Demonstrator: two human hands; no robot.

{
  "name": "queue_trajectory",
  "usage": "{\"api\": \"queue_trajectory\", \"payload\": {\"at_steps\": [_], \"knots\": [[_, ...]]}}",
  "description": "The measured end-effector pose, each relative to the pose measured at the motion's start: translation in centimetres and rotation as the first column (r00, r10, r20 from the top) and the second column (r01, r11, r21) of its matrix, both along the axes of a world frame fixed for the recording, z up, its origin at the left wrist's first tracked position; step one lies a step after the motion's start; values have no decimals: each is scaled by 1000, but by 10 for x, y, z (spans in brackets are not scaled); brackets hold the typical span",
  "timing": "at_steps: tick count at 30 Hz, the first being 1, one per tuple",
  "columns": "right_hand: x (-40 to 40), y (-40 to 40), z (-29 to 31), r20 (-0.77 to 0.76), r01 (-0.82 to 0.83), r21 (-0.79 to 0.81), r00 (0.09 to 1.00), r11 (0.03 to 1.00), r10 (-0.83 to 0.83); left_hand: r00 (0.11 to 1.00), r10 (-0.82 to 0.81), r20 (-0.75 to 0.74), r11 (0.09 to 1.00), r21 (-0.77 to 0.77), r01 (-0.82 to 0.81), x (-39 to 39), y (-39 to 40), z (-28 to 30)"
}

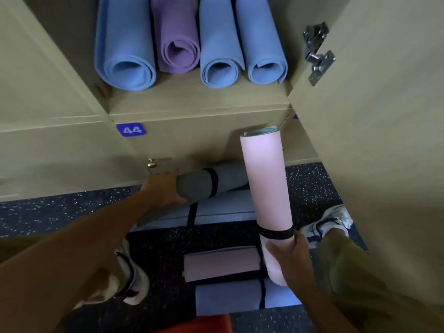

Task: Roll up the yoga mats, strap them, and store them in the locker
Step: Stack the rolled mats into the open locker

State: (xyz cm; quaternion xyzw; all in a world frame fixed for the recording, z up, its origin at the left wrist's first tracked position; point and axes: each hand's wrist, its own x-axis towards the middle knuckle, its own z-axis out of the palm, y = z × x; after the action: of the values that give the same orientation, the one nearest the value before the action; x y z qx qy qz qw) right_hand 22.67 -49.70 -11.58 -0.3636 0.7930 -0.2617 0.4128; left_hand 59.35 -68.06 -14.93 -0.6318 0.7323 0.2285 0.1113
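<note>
While the right hand (292, 254) curls its fingers and thumb round the lower end of a rolled pink mat (265, 186), that mat stands nearly upright in front of the open locker (199, 102), its top end reaching up before the closed door below that bears the blue tag 44 (131, 130). A black strap (276, 233) rings the pink mat just above the gripping fingers. The left hand (163, 188) reaches forward and low, its fingers wrapped over the near end of a rolled grey mat (216, 180), which lies on its side close to the base of the lockers and carries a black strap of its own. Under the grey mat lies a pale blue mat (223, 212), also banded in black, resting on the dark speckled floor (60, 210). Nearer the person, two more strapped rolls lie side by side on the floor: a pink roll (221, 263) and, just below it in the view, a blue roll (225, 299). Inside the open compartment four rolled mats lie with their ends facing out, three blue ones (125, 44) and a purple one (176, 39) second from the left. The locker door (384, 116) stands open at the right, its metal hinge (317, 54) showing. A white shoe (329, 222) is planted by the door.
</note>
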Motion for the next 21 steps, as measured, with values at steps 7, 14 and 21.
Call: {"api": "queue_trajectory", "payload": {"at_steps": [7, 14, 21], "knots": [[23, 20, 56, 56, -60, -116, 996, 991, 67, 885, 321, -337, 947, 90, -309, 51, 75, 90], [47, 15, 120, 63, -122, -254, 988, 960, 142, 704, 468, -534, 870, 136, -474, 65, 132, 147], [63, -18, 171, 95, -193, -293, 969, 936, 229, 441, 520, -731, 772, 182, -608, 42, 141, 215]]}}
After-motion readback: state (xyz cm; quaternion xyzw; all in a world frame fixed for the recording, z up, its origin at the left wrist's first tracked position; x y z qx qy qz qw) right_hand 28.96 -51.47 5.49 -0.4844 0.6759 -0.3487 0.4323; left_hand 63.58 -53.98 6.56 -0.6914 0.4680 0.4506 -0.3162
